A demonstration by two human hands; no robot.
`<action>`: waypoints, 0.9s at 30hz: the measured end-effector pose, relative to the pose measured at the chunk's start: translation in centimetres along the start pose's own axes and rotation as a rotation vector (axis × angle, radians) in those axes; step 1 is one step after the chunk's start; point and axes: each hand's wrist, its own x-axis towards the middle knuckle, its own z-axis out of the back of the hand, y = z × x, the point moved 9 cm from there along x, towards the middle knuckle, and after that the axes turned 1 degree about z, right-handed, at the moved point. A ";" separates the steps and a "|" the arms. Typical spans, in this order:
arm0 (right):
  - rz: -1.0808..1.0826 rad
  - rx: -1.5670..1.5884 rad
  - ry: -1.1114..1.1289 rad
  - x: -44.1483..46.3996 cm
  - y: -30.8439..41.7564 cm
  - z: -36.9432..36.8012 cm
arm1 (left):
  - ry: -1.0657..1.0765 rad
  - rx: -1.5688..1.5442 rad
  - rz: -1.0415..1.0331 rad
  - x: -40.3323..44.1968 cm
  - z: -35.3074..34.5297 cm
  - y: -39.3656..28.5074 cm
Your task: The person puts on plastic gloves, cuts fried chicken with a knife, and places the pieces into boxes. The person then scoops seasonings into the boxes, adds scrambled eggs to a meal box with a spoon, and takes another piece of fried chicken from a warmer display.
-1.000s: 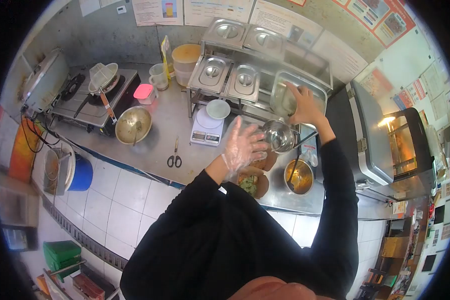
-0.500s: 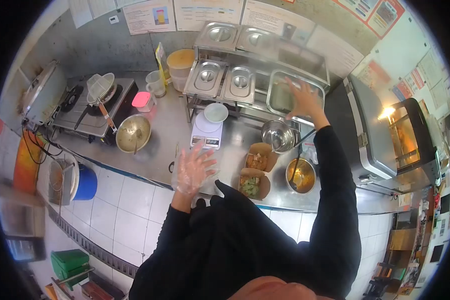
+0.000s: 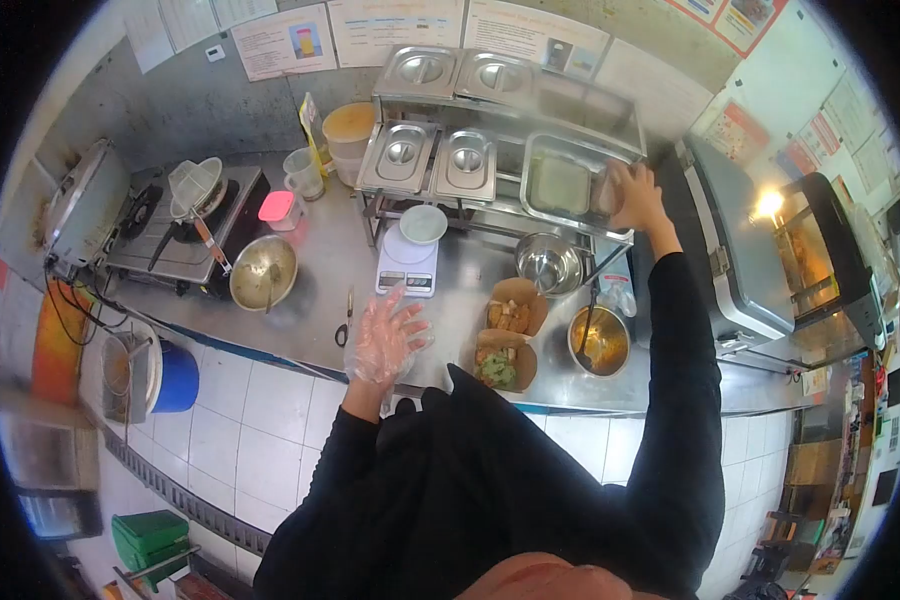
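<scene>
My left hand (image 3: pixel 388 337), in a clear plastic glove, is open with its fingers spread above the counter's front edge, near the black-handled scissors (image 3: pixel 343 332). My bare right hand (image 3: pixel 638 198) is at the right end of a steel tray (image 3: pixel 535 205), its fingers curled around something I cannot make out. Right of my left hand, two cardboard boxes stand open: one holds browned pieces (image 3: pixel 508 317), the other green-topped food (image 3: pixel 497 367). A steel bowl (image 3: pixel 548 263) sits behind them. A white scale (image 3: pixel 407 262) carries a small bowl (image 3: pixel 423 225).
A bowl with orange residue (image 3: pixel 600 340) and a utensil stands at the right. Lidded steel pans (image 3: pixel 466 162) line the rack. Further left are a mixing bowl (image 3: pixel 263 272), a pink-lidded tub (image 3: pixel 280 208) and a stove (image 3: pixel 130 240). A black-and-grey appliance (image 3: pixel 735 250) is at the right.
My left hand has moved left from over the food boxes, uncovering them. My right hand has shifted from above the steel tray to its right end, and its fingers have curled.
</scene>
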 end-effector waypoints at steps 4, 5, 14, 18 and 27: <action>0.069 0.220 -0.103 -0.7 3.2 5.9 | 0.093 0.044 0.076 1.8 -1.1 1.6; 0.186 0.376 -0.152 -1.2 5.5 7.7 | 0.166 0.041 0.105 2.5 -2.2 2.4; 0.713 0.752 0.359 -8.5 29.9 6.4 | 0.254 -0.299 0.254 2.4 -11.1 4.4; 0.762 0.786 0.506 -8.0 33.2 3.5 | 0.207 -0.382 0.232 2.3 -5.3 5.5; 0.917 0.950 0.334 -7.0 39.0 2.2 | 0.015 -0.562 0.114 0.0 0.1 2.7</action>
